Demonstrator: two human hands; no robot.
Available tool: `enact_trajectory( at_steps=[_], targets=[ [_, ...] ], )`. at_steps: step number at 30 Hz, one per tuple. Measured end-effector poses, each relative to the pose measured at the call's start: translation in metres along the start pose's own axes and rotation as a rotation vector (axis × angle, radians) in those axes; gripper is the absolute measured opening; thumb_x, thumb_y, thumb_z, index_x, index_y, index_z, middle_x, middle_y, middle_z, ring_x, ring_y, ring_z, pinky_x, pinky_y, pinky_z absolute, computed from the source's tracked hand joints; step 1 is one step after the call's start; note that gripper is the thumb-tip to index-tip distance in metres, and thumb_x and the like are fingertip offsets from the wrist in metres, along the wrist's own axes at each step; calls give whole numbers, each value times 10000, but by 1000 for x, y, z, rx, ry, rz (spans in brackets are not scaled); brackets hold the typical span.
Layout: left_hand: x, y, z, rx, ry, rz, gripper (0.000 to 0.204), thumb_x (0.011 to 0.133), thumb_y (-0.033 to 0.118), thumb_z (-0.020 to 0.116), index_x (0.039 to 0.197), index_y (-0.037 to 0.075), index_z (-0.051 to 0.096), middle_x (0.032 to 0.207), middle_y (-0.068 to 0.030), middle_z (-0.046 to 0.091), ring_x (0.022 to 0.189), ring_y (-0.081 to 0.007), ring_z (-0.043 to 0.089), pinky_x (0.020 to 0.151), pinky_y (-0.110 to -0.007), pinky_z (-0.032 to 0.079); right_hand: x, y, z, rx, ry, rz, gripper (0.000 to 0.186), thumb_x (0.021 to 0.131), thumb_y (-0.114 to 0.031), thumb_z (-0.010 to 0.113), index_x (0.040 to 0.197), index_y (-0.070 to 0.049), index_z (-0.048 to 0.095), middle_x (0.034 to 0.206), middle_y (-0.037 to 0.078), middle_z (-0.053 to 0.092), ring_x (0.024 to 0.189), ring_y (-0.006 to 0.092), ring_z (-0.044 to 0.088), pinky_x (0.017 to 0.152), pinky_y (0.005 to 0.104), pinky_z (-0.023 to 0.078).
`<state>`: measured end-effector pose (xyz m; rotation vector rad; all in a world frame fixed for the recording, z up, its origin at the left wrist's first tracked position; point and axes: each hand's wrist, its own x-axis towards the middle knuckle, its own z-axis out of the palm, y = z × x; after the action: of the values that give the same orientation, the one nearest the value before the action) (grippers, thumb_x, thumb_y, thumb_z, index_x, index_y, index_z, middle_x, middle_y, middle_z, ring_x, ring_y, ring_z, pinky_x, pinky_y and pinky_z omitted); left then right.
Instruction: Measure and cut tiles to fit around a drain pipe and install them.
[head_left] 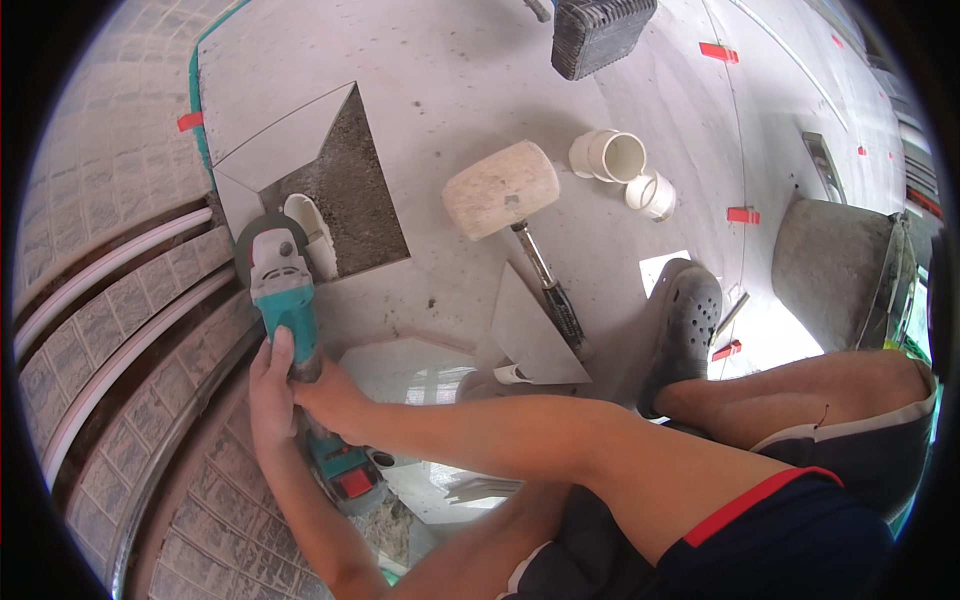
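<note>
My left hand (272, 385) and my right hand (330, 400) are wrapped round a teal and grey cordless angle grinder (283, 295). Its head and disc sit at a narrow strip of pale tile (240, 200) beside a cutout (362, 205) showing rough dark mortar. A short white pipe piece (310, 225) lies in the cutout, just right of the disc. To the right, a rubber mallet (500, 190) lies on the tiled floor beside a loose triangular tile piece (530, 345). Two white pipe fittings (625, 155) stand behind the mallet.
My shoe (685, 330) rests at the right, near red tile spacers (742, 215) and a dark grey bucket (820, 270). A black block (600, 30) is at the top. Along the left run curved rails (120, 300) and textured paving (130, 360).
</note>
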<state>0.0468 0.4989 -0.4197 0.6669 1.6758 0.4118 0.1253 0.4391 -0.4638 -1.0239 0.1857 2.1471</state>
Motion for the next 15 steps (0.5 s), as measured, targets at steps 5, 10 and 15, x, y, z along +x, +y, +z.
enact_trajectory(
  at_steps=[5, 10, 15],
  targets=[
    [0, -3, 3, 6, 7, -11, 533, 1064, 420, 622, 1303, -56, 610, 1154, -86, 676, 1031, -160, 629, 943, -316, 489, -1, -6, -10, -50, -40, 88, 774, 896, -317, 749, 1525, -56, 382, 1313, 180, 641, 1171, 288, 638, 948, 395, 516],
    [-2, -5, 10, -6, 6, -2, 535, 1069, 422, 612, 1305, -58, 613, 1151, -97, 679, 1008, -174, 647, 926, -332, 506, -5, -9, -15, -77, -24, 121, 751, 888, -319, 742, 1505, -71, 393, 1260, 183, 659, 1075, 301, 676, 855, 403, 548],
    [3, -16, 8, 20, 5, -15, 553, 1068, 444, 605, 1300, -58, 615, 1148, -95, 679, 1015, -172, 642, 936, -333, 500, -6, -3, -18, -46, 11, 79, 721, 893, -330, 752, 1471, -73, 406, 1131, 143, 664, 827, 229, 658, 613, 361, 510]
  ],
)
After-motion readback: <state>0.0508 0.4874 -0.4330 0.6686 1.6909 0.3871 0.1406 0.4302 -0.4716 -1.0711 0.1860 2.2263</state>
